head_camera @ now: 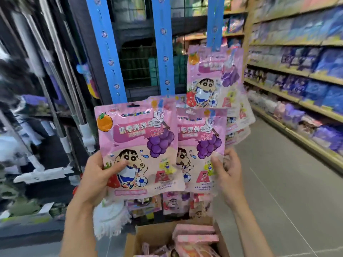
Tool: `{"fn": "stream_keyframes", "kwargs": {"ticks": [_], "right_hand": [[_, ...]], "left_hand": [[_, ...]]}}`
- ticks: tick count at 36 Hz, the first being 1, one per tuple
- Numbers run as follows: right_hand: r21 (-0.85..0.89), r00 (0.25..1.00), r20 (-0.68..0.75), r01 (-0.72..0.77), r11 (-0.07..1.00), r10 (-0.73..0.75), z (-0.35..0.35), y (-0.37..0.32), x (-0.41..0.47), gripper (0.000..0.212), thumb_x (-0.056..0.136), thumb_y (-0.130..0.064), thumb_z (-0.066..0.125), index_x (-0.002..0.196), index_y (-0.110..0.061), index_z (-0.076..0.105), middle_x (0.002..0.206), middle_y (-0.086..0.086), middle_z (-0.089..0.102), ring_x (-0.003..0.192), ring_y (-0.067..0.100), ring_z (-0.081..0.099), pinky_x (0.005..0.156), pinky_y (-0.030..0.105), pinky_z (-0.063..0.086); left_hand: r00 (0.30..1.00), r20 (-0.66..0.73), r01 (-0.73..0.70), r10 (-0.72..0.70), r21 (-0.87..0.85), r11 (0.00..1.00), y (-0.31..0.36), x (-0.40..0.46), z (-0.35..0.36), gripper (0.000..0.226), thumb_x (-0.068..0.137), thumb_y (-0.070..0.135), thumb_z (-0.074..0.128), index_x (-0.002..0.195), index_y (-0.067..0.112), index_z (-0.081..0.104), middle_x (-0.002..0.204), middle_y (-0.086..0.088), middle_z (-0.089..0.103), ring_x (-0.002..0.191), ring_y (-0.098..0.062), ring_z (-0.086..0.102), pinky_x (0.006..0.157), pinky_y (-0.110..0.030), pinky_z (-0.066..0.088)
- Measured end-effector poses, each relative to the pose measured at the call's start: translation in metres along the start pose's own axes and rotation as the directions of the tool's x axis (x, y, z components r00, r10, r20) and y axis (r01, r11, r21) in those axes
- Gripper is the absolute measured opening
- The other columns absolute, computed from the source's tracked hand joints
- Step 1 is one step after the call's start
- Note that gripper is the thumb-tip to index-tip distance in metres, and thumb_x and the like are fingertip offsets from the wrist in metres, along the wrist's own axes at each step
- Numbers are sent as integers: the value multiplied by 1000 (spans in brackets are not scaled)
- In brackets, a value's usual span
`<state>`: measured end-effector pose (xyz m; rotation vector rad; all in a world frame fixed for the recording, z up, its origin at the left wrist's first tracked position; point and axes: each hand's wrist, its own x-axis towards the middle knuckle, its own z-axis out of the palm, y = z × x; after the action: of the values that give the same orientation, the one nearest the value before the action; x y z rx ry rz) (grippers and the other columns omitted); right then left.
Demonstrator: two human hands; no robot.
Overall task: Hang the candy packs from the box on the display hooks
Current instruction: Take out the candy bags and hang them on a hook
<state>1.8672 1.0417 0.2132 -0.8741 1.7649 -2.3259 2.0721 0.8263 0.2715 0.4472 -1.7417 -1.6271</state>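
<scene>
Shop aisle with blue hanging strips (163, 52): left hand (98, 175) grips one candy pack (137, 145), right hand (227, 171) pinches another pack (201, 145), both above the cardboard box (148, 236)

Grey tiled floor (269, 182) carries an open cardboard box (148, 236) at bottom centre, pink candy packs (194, 236) inside. Three blue hanging display strips (163, 52); right one holds pink packs (213, 76). Store shelves (297, 75) at right, stocked with blue and purple bags
</scene>
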Motion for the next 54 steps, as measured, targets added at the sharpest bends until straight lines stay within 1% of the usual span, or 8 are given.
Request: {"fn": "stream_keyframes", "kwargs": {"ticks": [5, 8, 14, 23, 29, 33, 47, 54], "right_hand": [[-22, 984, -141, 111, 994, -113, 3, -30, 35, 17, 99, -17, 59, 89, -25, 48, 81, 17, 61, 72, 22, 58, 67, 38, 48], [-28, 973, -190, 132, 991, -135, 3, -46, 53, 23, 98, -22, 61, 83, -31, 46, 69, 15, 53, 64, 20, 49, 62, 39, 40], [-19, 965, -227, 133, 991, -134, -5, -73, 84, 32, 97, -43, 60, 99, -13, 48, 88, 26, 65, 79, 47, 62, 77, 63, 52], [-79, 965, -246, 79, 994, -96, -23, -81, 137, 28, 96, -48, 59, 95, -21, 49, 85, 14, 74, 77, 38, 73, 73, 66, 56], [-76, 960, -254, 99, 992, -115, -21, -88, 179, 24, 98, -41, 59, 93, -20, 49, 85, 15, 74, 77, 44, 71, 69, 68, 54], [-68, 957, -262, 113, 991, -127, -16, -99, 207, 17, 99, -30, 60, 83, -31, 54, 89, 13, 74, 80, 37, 73, 72, 65, 56], [-160, 940, -275, 162, 974, -202, -6, -145, 279, 18, 101, -25, 55, 84, -24, 51, 93, 24, 69, 80, 45, 68, 67, 58, 57], [-159, 963, -221, 120, 980, -154, -8, -148, 285, 11, 103, -20, 52, 93, -14, 53, 85, 7, 70, 56, 9, 68, 48, 27, 53]], "left_hand": [[993, -64, -105, 102, -36, 994, 39, 26, 31, 17, 75, 9, 76, 80, 25, 73, 74, -7, 77, 66, -16, 75, 53, -27, 59], [988, -66, -141, 137, -53, 989, 56, 45, 41, 62, 53, 34, 92, 103, 6, 68, 93, -18, 76, 77, -26, 76, 59, -33, 61], [972, -115, -210, 205, -38, 977, 86, 73, 61, 82, 42, 57, 93, 106, 11, 70, 95, -13, 77, 84, -29, 76, 65, -37, 61], [964, -220, -166, 149, -60, 984, 102, 108, 79, 56, 61, 36, 79, 109, 9, 68, 93, -13, 78, 86, -36, 75, 85, -57, 57], [958, -240, -170, 156, -36, 985, 97, 131, 87, 62, 55, 40, 82, 107, 7, 70, 78, -8, 77, 51, -17, 68, 50, -31, 56], [954, -275, -127, 122, -2, 992, 89, 144, 86, 43, 66, 31, 76, 103, 9, 72, 89, -12, 78, 85, -36, 74, 85, -58, 56], [947, -289, -126, 142, 70, 989, 96, 173, 88, 11, 83, 15, 74, 94, 17, 70, 72, 4, 77, 67, -19, 74, 55, -32, 55], [960, -246, -130, 133, 25, 991, 97, 169, 93, 18, 86, 15, 71, 103, 11, 72, 84, -6, 78, 77, -29, 76, 71, -41, 58]]}}
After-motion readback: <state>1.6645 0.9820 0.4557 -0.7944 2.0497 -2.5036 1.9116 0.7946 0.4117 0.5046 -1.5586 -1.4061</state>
